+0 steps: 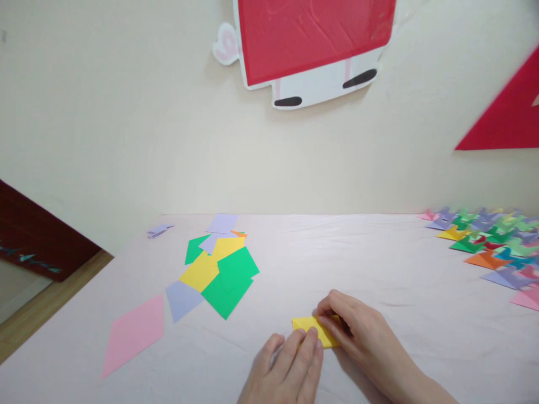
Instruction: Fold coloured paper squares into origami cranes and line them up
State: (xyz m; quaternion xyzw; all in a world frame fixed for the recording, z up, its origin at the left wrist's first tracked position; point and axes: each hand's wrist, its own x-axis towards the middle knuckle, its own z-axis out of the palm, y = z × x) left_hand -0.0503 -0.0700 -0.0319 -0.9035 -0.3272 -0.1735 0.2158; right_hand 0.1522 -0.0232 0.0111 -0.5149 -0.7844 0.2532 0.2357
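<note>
Two hands meet our yellow paper (310, 324) on the worktop (337, 264): left hand (286, 367) flat on its near edge, right hand (364, 336) pinching it

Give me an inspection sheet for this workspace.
Surface: table under pale pink cloth, slightly wrinkled.
Job's things: yellow folded paper, flat on the cloth.
Clutter: loose coloured sheets to the left, pink sheet apart; folded pieces heaped far right.
Hands: left hand fingertips press the paper; right hand curls over its far edge.
Cables: nothing seen.
Surroundings: cream wall with red decoration; wooden floor at left.
</note>
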